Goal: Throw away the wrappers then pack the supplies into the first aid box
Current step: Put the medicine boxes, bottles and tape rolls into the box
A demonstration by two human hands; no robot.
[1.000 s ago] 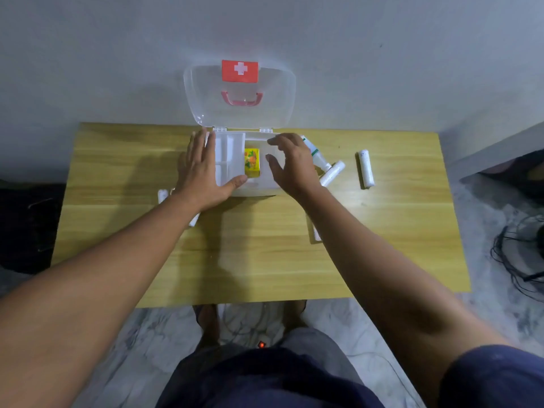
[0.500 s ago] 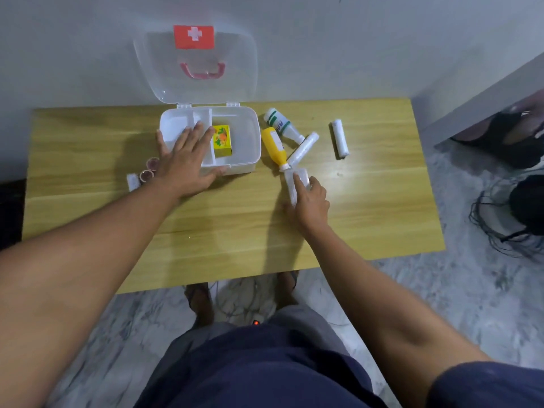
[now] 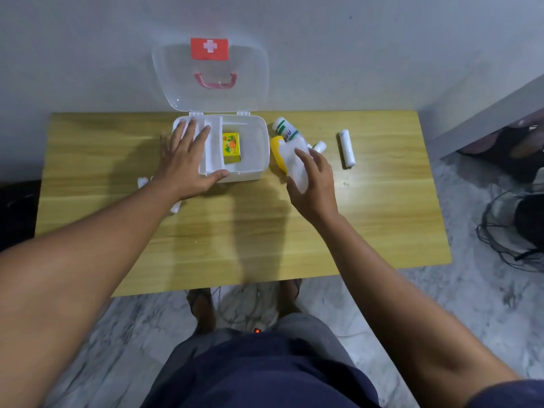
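The white first aid box point(image 3: 259, 160) stands open at the back of the wooden table point(image 3: 241, 231), its clear lid point(image 3: 253, 83) leaning on the wall. A small yellow carton point(image 3: 231, 147) lies inside. My left hand point(image 3: 188, 163) rests flat on the box's left part and tray. My right hand point(image 3: 313, 184) holds a white packet point(image 3: 293, 163) just right of the box, lifted off the table. Behind it lie a yellow tube point(image 3: 278, 153), a white bottle with green print point(image 3: 285, 131), a small white roll point(image 3: 319, 146) and a longer white roll point(image 3: 346, 148).
White items point(image 3: 143, 181) peek out from under my left forearm on the table's left. A grey bed edge point(image 3: 485, 113) and a black fan with cables point(image 3: 518, 225) stand on the right. My feet and a power strip point(image 3: 257, 330) are below the table's front edge.
My right hand has picked the white packet up from the table and carried it up and toward the box. My left hand has stayed on the box.
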